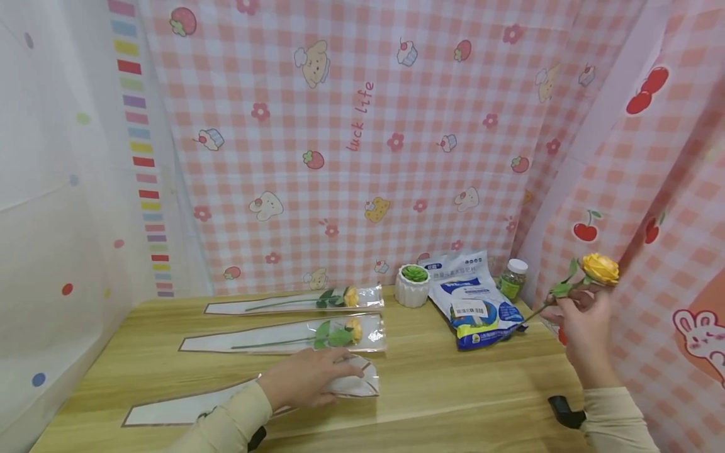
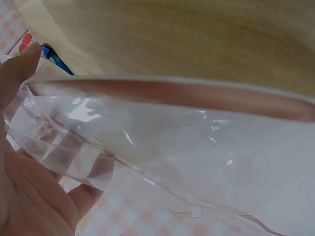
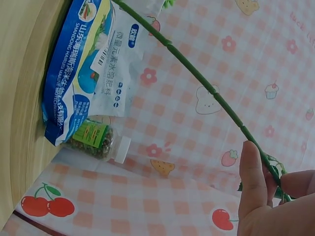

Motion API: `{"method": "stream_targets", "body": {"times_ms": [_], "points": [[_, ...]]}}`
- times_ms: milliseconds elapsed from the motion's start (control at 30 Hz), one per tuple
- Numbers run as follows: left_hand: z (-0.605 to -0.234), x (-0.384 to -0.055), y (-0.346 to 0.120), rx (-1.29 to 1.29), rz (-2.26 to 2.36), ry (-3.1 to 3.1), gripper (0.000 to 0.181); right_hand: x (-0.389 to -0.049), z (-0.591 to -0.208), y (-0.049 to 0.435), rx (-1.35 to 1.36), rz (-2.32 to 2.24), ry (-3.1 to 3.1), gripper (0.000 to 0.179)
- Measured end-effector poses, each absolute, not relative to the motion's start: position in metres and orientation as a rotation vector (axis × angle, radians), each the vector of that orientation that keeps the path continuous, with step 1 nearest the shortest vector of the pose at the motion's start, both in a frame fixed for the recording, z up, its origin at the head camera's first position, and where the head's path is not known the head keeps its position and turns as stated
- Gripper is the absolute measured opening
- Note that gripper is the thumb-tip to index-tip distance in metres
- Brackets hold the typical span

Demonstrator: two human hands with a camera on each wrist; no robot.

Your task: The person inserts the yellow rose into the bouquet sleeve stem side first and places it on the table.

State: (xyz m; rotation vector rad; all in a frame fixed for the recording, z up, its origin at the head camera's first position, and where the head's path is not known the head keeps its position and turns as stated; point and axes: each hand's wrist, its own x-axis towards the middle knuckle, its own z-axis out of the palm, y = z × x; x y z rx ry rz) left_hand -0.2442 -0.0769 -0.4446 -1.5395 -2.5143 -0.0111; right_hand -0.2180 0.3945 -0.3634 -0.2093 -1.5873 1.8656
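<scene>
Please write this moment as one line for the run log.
left grip: holds empty sleeve | right grip: holds yellow rose by stem | two sleeved roses: on table

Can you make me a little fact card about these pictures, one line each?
Left hand: holds a clear-and-white sleeve at its wide end
Right hand: pinches a yellow rose by its stem
Wrapped roses: two, lying on the table
Plant: green, in a white pot
Bag: blue and white, beside the pot
Jar: white lid, green label
</scene>
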Motion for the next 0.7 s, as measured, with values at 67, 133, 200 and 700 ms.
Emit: {"method": "stream_targets", "body": {"times_ms": [67,133,200,700], "points": [[-0.445,-0.245,-0.077,-1.539,-0.015,-2.522,0.061,-0.219,-0.365,0.392,-0.196,1.875,-1.572,0.037],[-0.444,-0.245,-0.076,-1.543,-0.014,-2.524,0.061,-0.220,-0.366,0.389,-0.180,1.899,-1.547,0.037],[-0.444,-0.245,-0.076,-1.545,-0.008,-2.527,0.061,-0.222,-0.366,0.386,-0.166,1.921,-1.525,0.038],[-0.446,-0.246,-0.075,-1.524,-0.015,-2.553,0.060,-0.228,-0.362,0.364,-0.184,1.927,-1.604,0.041]]}}
